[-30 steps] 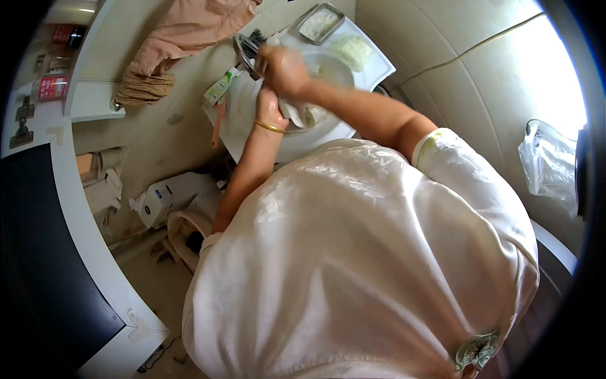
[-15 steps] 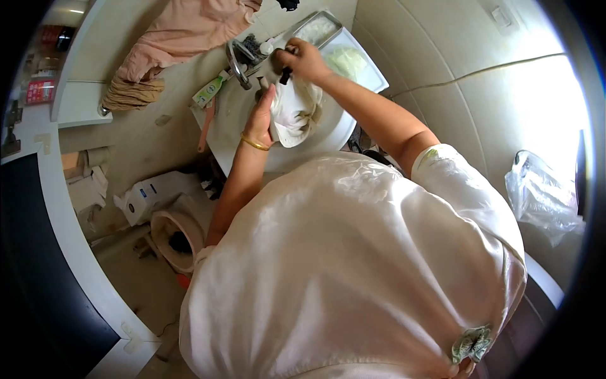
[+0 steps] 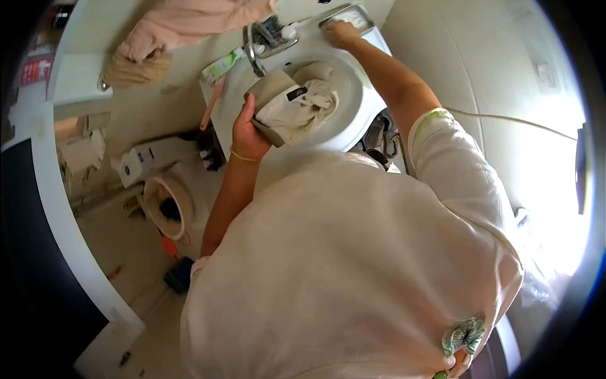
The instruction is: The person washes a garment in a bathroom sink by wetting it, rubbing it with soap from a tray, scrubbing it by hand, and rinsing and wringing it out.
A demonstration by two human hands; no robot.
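My left hand [image 3: 250,131] is closed on the near-left edge of a garment, thumb on top and fingers underneath. The garment [image 3: 302,112] is beige-grey outside with a whitish lining and a small black label; it lies bunched over the bowl of the white sink [image 3: 353,101]. My right hand [image 3: 342,34] reaches to the far right corner of the sink, its fingers bent down together at a metal tray [image 3: 363,14] with something white in it. Whether they pinch anything is too small to make out.
The tap [image 3: 254,54] rises behind the bowl. A green-white tube [image 3: 222,66] and a pink-handled tool [image 3: 213,104] lie at the sink's left edge. Pink cloth [image 3: 183,28] hangs at upper left. A pink bucket [image 3: 167,205] stands on the floor, left.
My right hand has let go of the garment and moved back and right to the metal tray. The garment has sunk and spread open, still in my left hand. The view has shifted.
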